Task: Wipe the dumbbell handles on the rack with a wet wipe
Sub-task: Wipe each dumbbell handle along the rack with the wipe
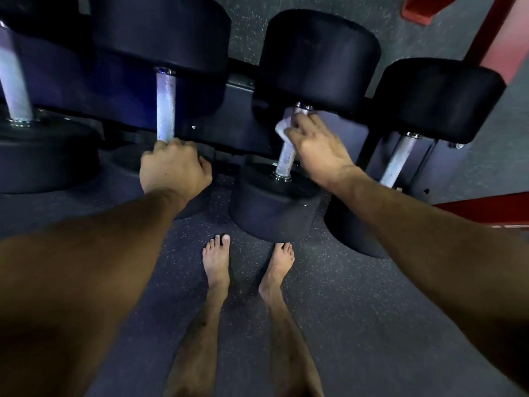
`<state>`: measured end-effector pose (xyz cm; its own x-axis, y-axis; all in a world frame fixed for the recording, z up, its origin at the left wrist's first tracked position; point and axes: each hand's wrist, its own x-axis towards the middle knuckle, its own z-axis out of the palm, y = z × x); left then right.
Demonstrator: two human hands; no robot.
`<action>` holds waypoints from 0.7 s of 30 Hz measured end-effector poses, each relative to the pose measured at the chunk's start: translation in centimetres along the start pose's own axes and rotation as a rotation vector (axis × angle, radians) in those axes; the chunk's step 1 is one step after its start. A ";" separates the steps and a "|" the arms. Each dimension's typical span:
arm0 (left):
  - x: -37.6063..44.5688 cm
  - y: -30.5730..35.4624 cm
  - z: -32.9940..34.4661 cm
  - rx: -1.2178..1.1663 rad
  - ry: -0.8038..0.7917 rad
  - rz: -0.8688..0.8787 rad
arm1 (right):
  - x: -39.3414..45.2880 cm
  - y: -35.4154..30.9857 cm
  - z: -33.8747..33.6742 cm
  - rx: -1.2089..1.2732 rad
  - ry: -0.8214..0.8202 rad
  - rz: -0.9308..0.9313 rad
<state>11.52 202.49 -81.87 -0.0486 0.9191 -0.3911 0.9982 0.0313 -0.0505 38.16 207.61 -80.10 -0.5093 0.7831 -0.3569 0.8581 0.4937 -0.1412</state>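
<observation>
Several black dumbbells with knurled steel handles lie side by side on a dark rack (240, 110). My right hand (317, 150) holds a white wet wipe (282, 128) wrapped against the upper part of the third dumbbell's handle (286, 159), fingers curled round it. My left hand (174, 167) grips the lower end of the second dumbbell's handle (165, 107). Bare handles show on the far-left dumbbell (14, 81) and the far-right dumbbell (399, 159).
My bare feet (246, 267) stand on speckled rubber flooring just in front of the rack. Red metal frame parts (486, 38) run along the right side, with a red bar (486, 207) lower down.
</observation>
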 end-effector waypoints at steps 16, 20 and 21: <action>0.0 0.0 0.0 -0.008 0.015 -0.004 | -1.1 -1.1 1.9 0.169 -0.074 0.086; -0.1 0.0 0.1 -0.005 0.028 -0.005 | -2.3 -1.6 3.2 0.254 -0.221 0.092; -0.1 0.0 0.1 -0.004 0.027 -0.006 | -2.0 -1.5 3.0 0.267 -0.202 0.125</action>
<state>11.49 202.32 -81.92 -0.0533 0.9292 -0.3656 0.9981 0.0380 -0.0489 38.07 204.15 -81.90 -0.3988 0.7273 -0.5586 0.9135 0.2618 -0.3113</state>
